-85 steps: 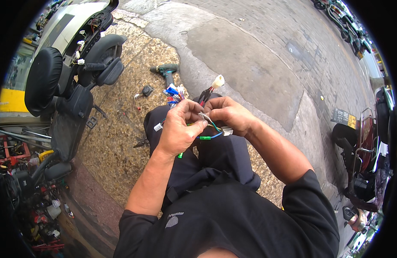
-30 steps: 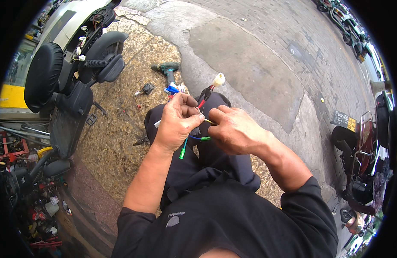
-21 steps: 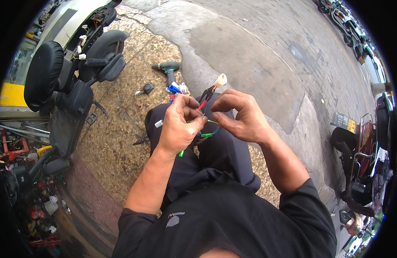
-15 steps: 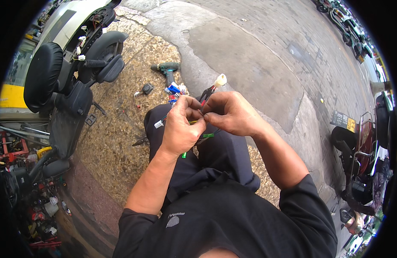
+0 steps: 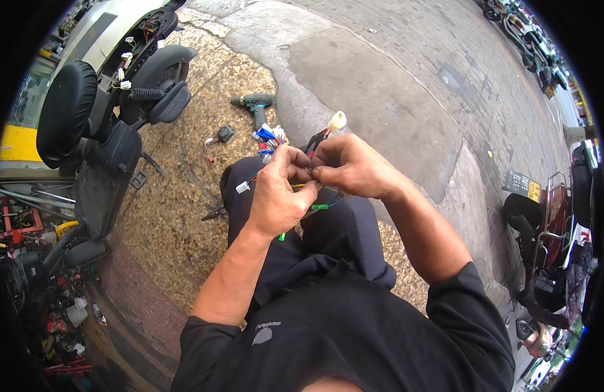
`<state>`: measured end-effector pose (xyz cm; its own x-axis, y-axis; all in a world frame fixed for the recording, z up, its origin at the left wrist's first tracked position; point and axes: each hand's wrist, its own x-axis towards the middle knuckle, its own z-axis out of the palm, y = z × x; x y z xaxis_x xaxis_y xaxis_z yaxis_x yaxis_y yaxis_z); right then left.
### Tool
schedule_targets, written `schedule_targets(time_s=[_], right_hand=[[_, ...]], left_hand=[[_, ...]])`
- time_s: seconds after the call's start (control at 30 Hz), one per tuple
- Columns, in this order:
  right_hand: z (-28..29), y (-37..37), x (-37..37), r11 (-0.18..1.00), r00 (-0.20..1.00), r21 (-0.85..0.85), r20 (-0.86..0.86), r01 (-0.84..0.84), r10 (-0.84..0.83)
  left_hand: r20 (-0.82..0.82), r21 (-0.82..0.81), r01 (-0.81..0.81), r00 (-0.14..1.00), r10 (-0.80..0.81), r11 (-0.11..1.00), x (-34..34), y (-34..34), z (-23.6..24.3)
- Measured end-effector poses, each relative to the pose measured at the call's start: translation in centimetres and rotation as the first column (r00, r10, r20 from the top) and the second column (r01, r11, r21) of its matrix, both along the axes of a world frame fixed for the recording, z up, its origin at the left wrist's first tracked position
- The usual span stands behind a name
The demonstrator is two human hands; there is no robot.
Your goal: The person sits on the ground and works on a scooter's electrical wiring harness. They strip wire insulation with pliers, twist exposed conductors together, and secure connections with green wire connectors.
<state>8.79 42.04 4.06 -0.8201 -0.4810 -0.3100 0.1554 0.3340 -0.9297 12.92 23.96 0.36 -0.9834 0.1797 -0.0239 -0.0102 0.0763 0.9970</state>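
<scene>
Above my knees, both hands meet fingertip to fingertip over a wiring harness (image 5: 317,140). My left hand (image 5: 276,196) is closed in a pinch on its wires. Thumb and bent fingers of my right hand (image 5: 355,168) pinch wires at the same spot; the exact strand is hidden between the fingertips. Beyond the right hand, a cream-white connector (image 5: 337,121) sticks up on red and black wires. Several blue and white connectors (image 5: 266,134) bunch past the left hand. A small white plug (image 5: 242,187) hangs left of it, and a green connector (image 5: 319,207) lies below the hands.
A cordless drill (image 5: 255,104) and a small black round part (image 5: 224,134) lie on the pebbled ground ahead. Left stands a partly stripped scooter (image 5: 109,150) with loose wires, above a pile of tools and parts (image 5: 67,313). Parked scooters (image 5: 553,228) line the right.
Both hands keep their pinch at nearly the same place. The right hand has tilted slightly, with a pale translucent piece now showing beside the cream-white connector.
</scene>
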Motion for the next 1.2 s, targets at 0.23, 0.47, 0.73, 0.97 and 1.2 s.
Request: schedule_targets(time_s=[0.23, 0.47, 0.73, 0.97, 1.2], right_hand=[[-0.8, 0.6, -0.1, 0.992, 0.995, -0.124, 0.097, 0.022, -0.01], [-2.2, 0.3, 0.3, 0.966, 0.982, -0.229, 0.173, 0.119, -0.08], [-2.8, 0.0, 0.4, 0.911, 0.952, -0.382, 0.303, 0.155, -0.036], [-2.9, -0.1, 0.6, 0.898, 0.945, -0.406, 0.325, 0.17, -0.032], [-2.7, -0.2, 0.5, 0.895, 0.968, -0.422, 0.246, 0.146, -0.042]], left_hand=[[0.07, 0.093, 0.001, 0.998, -0.007, 0.996, 0.0, 0.0, 0.1], [0.117, 0.157, 0.022, 0.992, -0.041, 0.987, 0.1, -0.3, 0.3], [0.13, 0.26, 0.077, 0.985, -0.114, 0.962, 0.0, -0.9, 0.2], [0.132, 0.304, 0.116, 0.978, -0.162, 0.946, -0.2, -1.6, 0.1], [0.168, 0.261, 0.081, 0.977, -0.128, 0.962, -0.1, -1.7, 0.5]])
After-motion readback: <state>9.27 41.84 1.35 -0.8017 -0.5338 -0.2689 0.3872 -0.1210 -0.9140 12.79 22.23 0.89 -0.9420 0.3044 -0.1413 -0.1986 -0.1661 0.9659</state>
